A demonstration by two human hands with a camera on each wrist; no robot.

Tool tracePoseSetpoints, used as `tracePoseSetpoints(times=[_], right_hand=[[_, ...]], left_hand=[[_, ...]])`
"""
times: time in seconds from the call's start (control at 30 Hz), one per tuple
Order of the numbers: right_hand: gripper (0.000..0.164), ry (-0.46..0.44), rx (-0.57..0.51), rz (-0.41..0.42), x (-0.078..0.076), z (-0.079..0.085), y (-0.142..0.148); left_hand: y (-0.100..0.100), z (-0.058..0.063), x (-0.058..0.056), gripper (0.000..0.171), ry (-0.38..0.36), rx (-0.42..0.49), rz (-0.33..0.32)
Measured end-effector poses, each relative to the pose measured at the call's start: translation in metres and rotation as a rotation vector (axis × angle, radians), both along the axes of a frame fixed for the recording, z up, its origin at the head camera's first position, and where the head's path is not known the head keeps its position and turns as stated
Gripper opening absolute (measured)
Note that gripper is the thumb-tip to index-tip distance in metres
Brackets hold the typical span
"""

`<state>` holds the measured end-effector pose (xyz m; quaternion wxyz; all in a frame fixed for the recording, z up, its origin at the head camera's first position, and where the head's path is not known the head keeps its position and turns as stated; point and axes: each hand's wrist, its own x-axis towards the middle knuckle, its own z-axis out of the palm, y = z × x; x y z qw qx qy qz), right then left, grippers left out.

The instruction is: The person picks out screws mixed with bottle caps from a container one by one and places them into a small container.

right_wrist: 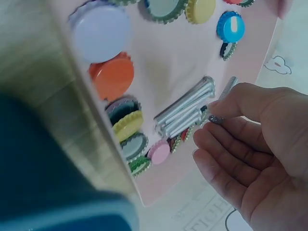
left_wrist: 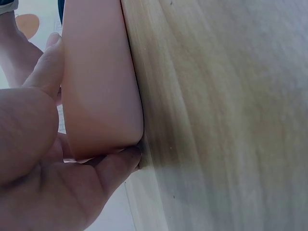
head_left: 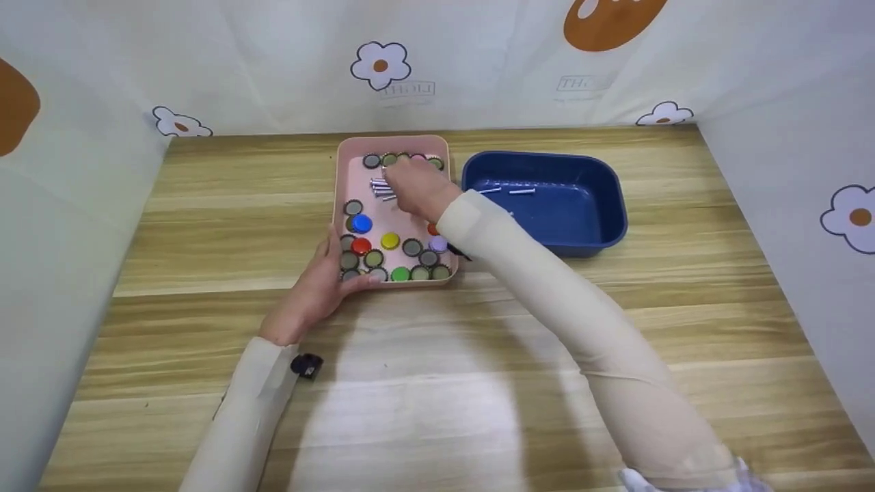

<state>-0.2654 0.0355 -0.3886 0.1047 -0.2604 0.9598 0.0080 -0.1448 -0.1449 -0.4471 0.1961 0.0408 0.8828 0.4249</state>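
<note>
A pink tray (head_left: 355,179) holds bottle caps (head_left: 390,240) of several colours and a small bundle of silver screws (right_wrist: 185,108). My left hand (head_left: 316,292) grips the tray's near left corner, its thumb at the near wall; the left wrist view shows the hand (left_wrist: 57,168) around the outside of the tray (left_wrist: 101,82). Over the tray's far part, my right hand (head_left: 420,186) reaches in. In the right wrist view, this hand (right_wrist: 260,144) pinches a screw (right_wrist: 230,87) between thumb and index finger, beside the bundle. The other fingers are loosely bent.
Immediately right of the tray stands a dark blue bin (head_left: 574,215) with a few screws (head_left: 522,192) inside. Both sit on a wood-grain table (head_left: 225,225). White flower-printed curtains (head_left: 287,68) border the table at the back and sides.
</note>
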Motion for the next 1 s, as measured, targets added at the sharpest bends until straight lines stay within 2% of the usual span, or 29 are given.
tracePoseSetpoints(times=[0.17,0.3,0.47,0.7,0.83,1.0], right_hand=[[0.029,0.024,0.046,0.058,0.0,0.01,0.009],[0.029,0.029,0.064,0.074,-0.003,0.02,0.016],[0.03,0.043,-0.001,0.077,-0.005,0.026,0.026],[0.03,-0.051,-0.101,0.021,-0.01,0.03,0.05],[0.028,-0.046,-0.137,0.007,-0.013,0.032,0.067],[0.022,-0.044,-0.163,0.027,-0.016,0.032,0.089]], left_hand=[[0.0,0.0,0.0,0.12,0.032,-0.017,-0.022],[-0.001,0.0,0.0,0.12,0.037,-0.032,-0.024],[0.0,0.0,0.0,0.119,0.024,-0.036,-0.014],[0.001,-0.001,0.0,0.12,-0.004,-0.007,0.005],[0.001,0.0,0.0,0.12,-0.007,-0.015,0.005],[0.001,0.001,0.0,0.119,0.004,-0.021,-0.004]])
